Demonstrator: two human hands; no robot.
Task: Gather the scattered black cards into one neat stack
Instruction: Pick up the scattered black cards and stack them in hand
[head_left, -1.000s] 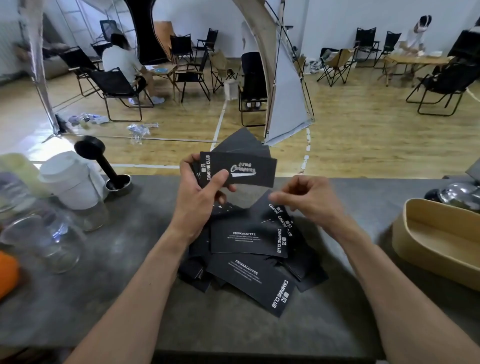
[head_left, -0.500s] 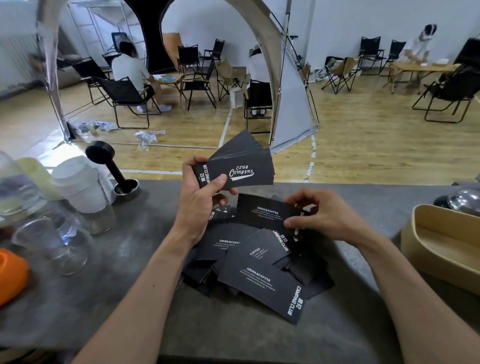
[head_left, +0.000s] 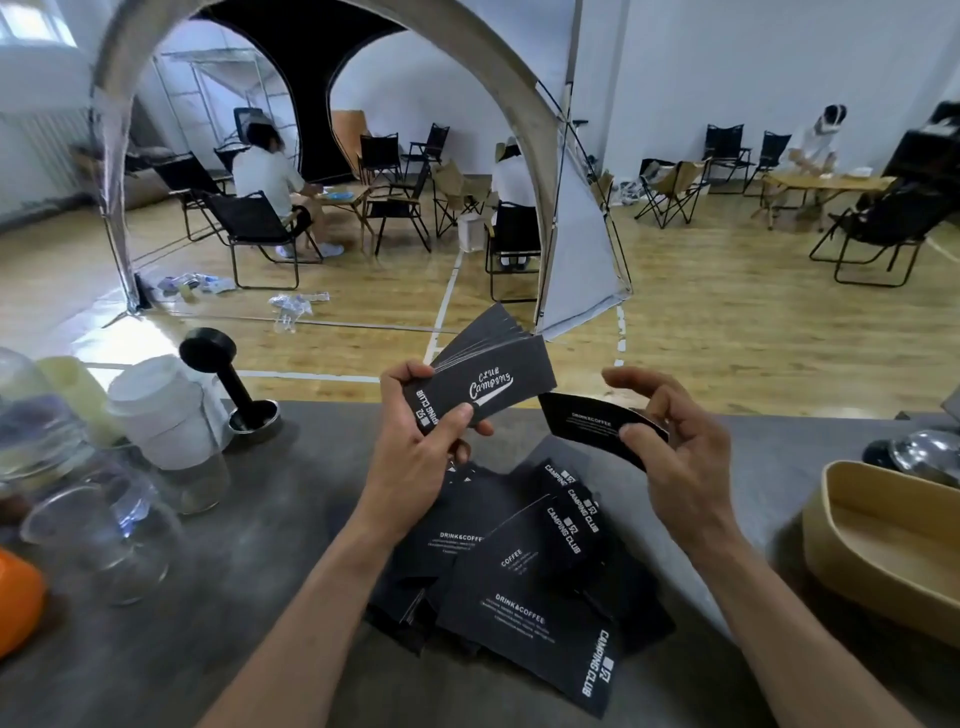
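The left hand (head_left: 415, 457) grips a fanned bunch of black cards (head_left: 488, 374) above the grey worktop (head_left: 208, 649), thumb pressed on the top card, which reads "Camping Club". Just beside it, the right hand (head_left: 675, 452) pinches a single black card (head_left: 587, 421) between thumb and fingers, bending it slightly. Below both hands, a loose pile of cards (head_left: 519, 571) lies scattered on the worktop. A white paper cup (head_left: 166, 410) stands to the left, a tan tray (head_left: 883, 545) to the right.

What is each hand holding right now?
Left hand: grips the fanned stack of black cards.
Right hand: pinches one black card.
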